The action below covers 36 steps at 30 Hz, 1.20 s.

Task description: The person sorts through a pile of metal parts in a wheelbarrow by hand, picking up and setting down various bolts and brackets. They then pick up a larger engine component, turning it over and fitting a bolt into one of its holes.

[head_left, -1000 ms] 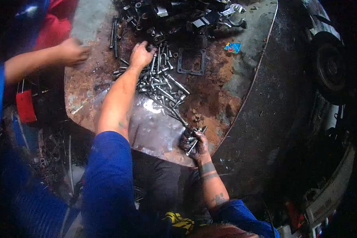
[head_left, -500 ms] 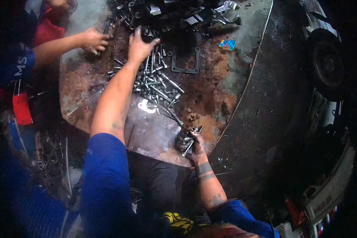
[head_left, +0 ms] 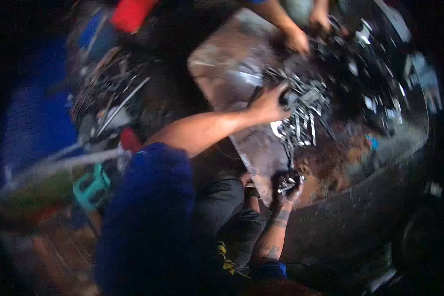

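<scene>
Dark ground (head_left: 340, 237) surrounds a worn, rust-stained metal panel (head_left: 213, 66), which serves as the working surface. Bolts and similar loose hardware (head_left: 307, 104) lie heaped on it between the wearer's two hands and a mass of larger dark parts (head_left: 367, 61); the grouping suggests rough sorting by size, with small pieces gathered within easy reach. Left hand (head_left: 269, 105): reaching over the near side of the heap, palm down, fingers partly curled among or just above the bolts; motion blur is heavy here, so whether they close on a piece cannot be told. Right hand (head_left: 293, 190): curled around several shiny metal pieces (head_left: 285, 185) near the panel's close edge, the cupped palm apparently acting as a small holder that leaves the other hand unencumbered. Beyond the heap, another person's hand (head_left: 297, 42) extends over the panel, with a further hand (head_left: 321, 20) beside it, near the dark parts. Markings: a small blue patch (head_left: 373, 143), probably a sticker or label, lies on the panel, and yellow figures (head_left: 226, 256) show on dark cloth by the wearer's body; neither yields legible lettering, and no brand can be read.
</scene>
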{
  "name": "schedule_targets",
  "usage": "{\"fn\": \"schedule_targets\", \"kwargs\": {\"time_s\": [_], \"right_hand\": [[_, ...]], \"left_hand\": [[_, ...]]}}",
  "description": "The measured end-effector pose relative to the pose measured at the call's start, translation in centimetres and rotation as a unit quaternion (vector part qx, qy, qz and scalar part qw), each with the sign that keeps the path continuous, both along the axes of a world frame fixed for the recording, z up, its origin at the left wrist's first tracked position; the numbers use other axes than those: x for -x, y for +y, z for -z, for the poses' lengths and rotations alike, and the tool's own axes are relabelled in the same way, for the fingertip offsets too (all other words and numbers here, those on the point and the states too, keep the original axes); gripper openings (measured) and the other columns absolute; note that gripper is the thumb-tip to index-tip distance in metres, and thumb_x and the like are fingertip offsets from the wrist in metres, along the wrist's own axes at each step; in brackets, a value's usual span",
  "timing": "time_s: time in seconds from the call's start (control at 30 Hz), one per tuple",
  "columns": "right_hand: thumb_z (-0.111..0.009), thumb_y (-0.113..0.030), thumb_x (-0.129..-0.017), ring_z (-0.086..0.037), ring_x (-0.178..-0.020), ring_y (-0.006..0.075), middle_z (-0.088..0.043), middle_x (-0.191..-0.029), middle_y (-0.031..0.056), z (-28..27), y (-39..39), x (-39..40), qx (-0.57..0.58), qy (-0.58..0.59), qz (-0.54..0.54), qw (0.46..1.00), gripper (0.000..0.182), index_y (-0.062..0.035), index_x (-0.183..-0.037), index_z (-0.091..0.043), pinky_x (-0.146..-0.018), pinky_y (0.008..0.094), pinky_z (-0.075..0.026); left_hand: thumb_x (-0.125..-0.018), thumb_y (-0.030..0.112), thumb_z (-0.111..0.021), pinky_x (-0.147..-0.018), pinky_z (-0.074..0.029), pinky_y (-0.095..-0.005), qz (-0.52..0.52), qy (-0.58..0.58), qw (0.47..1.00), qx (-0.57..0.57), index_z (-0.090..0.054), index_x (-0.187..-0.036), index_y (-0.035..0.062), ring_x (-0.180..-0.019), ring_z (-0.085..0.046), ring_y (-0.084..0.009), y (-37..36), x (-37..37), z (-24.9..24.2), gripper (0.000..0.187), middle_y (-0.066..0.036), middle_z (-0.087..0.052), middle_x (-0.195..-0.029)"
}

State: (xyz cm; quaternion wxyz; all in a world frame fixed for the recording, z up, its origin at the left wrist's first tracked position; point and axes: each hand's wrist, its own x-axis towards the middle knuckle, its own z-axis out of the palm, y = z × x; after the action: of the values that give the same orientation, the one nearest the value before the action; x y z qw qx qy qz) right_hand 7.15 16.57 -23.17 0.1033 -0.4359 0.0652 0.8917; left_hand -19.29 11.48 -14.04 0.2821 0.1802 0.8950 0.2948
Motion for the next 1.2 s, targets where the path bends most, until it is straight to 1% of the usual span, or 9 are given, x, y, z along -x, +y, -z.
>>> {"fn": "schedule_targets", "kwargs": {"time_s": [0.17,0.2,0.27,0.33,0.37,0.47,0.57,0.7,1.2], "right_hand": [[-0.051,-0.025,-0.073,-0.043,-0.055,0.0166,-0.049,-0.068,0.0047,1.6,-0.1,-0.6,0.041,0.072,-0.027,0.996,0.027,-0.0031,-0.088,-0.054,-0.046,0.025,-0.039],[-0.051,-0.024,-0.073,-0.044,-0.056,0.017,-0.05,-0.069,0.0054,1.7,-0.2,-0.4,0.041,0.127,-0.024,0.991,0.026,-0.003,-0.088,-0.054,-0.047,0.0253,-0.04],[-0.047,-0.024,-0.075,-0.053,-0.062,0.0212,-0.055,-0.077,0.0085,1.8,0.0,-0.2,0.12,0.216,-0.032,0.969,0.025,-0.0039,-0.088,-0.054,-0.055,0.0306,-0.047],[-0.045,-0.027,-0.077,-0.057,-0.071,0.0241,-0.057,-0.084,0.01,1.2,0.6,-0.2,0.036,0.161,-0.102,0.981,0.027,-0.0043,-0.088,-0.054,-0.064,0.0346,-0.05],[-0.046,-0.027,-0.078,-0.042,-0.05,0.0162,-0.048,-0.064,0.0045,0.8,0.2,0.1,0.06,0.17,-0.051,0.982,0.023,-0.0067,-0.08,-0.055,-0.047,0.026,-0.04],[-0.053,-0.024,-0.072,-0.057,-0.065,0.0193,-0.058,-0.08,0.0071,2.9,0.2,-2.1,-0.057,-0.081,-0.052,0.994,0.025,-0.0055,-0.088,-0.055,-0.058,0.0319,-0.05],[-0.048,-0.023,-0.072,-0.042,-0.052,0.0152,-0.041,-0.061,0.004,3.3,0.3,-1.0,0.081,0.13,-0.004,0.988,0.02,-0.0039,-0.073,-0.044,-0.042,0.025,-0.04],[-0.047,-0.017,-0.073,-0.05,-0.058,0.0185,-0.047,-0.066,0.006,1.5,0.9,-1.0,0.096,0.139,-0.003,0.986,0.017,-0.0037,-0.082,-0.047,-0.049,0.0272,-0.046],[-0.051,-0.039,-0.072,-0.049,-0.062,0.0203,-0.052,-0.077,0.0088,1.5,-0.6,-2.0,0.086,0.204,0.07,0.973,0.036,-0.0082,-0.091,-0.049,-0.051,0.031,-0.043]], "left_hand": [[-0.052,0.028,-0.073,-0.078,-0.042,-0.0347,-0.209,0.227,0.921,0.237,-0.051,-0.099,0.0016,-0.089,-0.053,-0.0272,-24.8,5.8,-15.9,0.058,-0.016,-0.053,-0.098],[-0.058,0.039,-0.068,-0.075,-0.043,-0.035,-0.203,0.436,0.772,0.416,-0.052,-0.098,0.0012,-0.088,-0.053,-0.027,-33.7,8.1,-17.8,0.058,-0.016,-0.055,-0.096],[-0.07,0.055,-0.048,-0.067,-0.045,-0.0368,-0.346,0.284,0.654,0.609,-0.058,-0.085,-0.0007,-0.076,-0.057,-0.03,-46.6,7.9,-23.5,0.059,-0.016,-0.058,-0.085],[-0.079,0.038,-0.042,-0.06,-0.044,-0.0394,-0.169,0.168,0.646,0.725,-0.059,-0.077,0.0008,-0.068,-0.057,-0.0305,-55.0,5.0,-25.6,0.042,-0.018,-0.059,-0.075],[-0.077,0.036,-0.046,-0.065,-0.043,-0.0386,-0.148,0.183,0.7,0.675,-0.057,-0.084,-0.0003,-0.073,-0.056,-0.0311,-51.2,4.1,-24.5,0.038,-0.019,-0.058,-0.081],[-0.07,0.028,-0.06,-0.078,-0.04,-0.0361,-0.184,0.222,0.898,0.332,-0.049,-0.103,-0.0036,-0.09,-0.053,-0.0328,-33.7,-1.2,-17.3,0.047,-0.021,-0.055,-0.097],[-0.064,0.018,-0.064,-0.077,-0.041,-0.0372,-0.096,0.209,0.897,0.378,-0.053,-0.094,0.0022,-0.087,-0.052,-0.0315,-24.8,-4.3,-7.6,0.036,-0.017,-0.053,-0.094],[-0.07,0.017,-0.06,-0.082,-0.036,-0.0403,0.19,0.23,0.953,0.041,-0.051,-0.101,0.0025,-0.096,-0.045,-0.0364,-10.0,-3.6,0.7,0.036,-0.02,-0.048,-0.103],[-0.051,0.053,-0.069,-0.094,-0.018,-0.0534,0.086,0.116,0.947,0.288,-0.016,-0.13,0.0213,-0.119,-0.013,-0.0432,7.8,1.6,13.7,0.1,-0.021,-0.015,-0.131]]}}
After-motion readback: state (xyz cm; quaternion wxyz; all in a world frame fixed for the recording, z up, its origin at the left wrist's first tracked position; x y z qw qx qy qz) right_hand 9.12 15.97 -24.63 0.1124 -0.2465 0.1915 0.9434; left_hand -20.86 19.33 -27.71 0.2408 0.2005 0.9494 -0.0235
